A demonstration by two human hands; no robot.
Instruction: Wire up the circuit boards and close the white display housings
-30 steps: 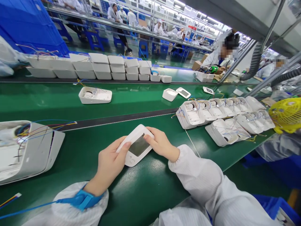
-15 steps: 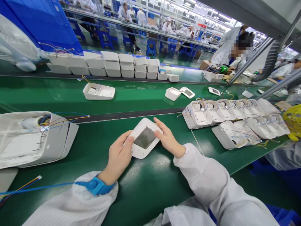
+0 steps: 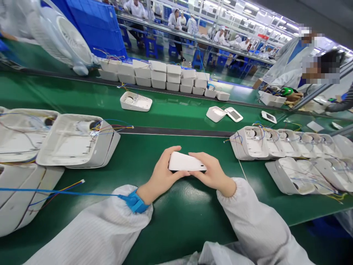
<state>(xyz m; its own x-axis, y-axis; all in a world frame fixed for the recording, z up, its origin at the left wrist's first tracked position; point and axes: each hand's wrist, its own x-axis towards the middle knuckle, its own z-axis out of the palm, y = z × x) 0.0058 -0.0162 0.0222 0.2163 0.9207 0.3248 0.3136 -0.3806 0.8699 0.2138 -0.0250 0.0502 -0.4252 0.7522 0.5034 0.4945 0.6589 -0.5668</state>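
A white plastic display housing (image 3: 186,162) is held between both hands above the green bench, tilted so that its plain outer edge faces me. A small dark slot shows near its right end; its display window is turned out of sight. My left hand (image 3: 158,171) grips the left end, thumb along the lower edge and fingers over the top. The right end is held by my right hand (image 3: 213,170) in the same way, the two thumb tips close together. A blue wrist strap (image 3: 135,201) with a cord is on my left wrist.
Open white cases (image 3: 78,141) with wires stand at the left, and rows of similar cases (image 3: 253,143) at the right. On the green belt lie a single case (image 3: 136,102) and a display cover (image 3: 234,115). Stacked cases (image 3: 158,79) and a fan (image 3: 67,40) stand beyond; a co-worker (image 3: 311,70) sits far right.
The housing has turned in my hands from its display face to its edge. Both hands have shifted to its two ends. My view has swung left, showing more of the left-hand cases.
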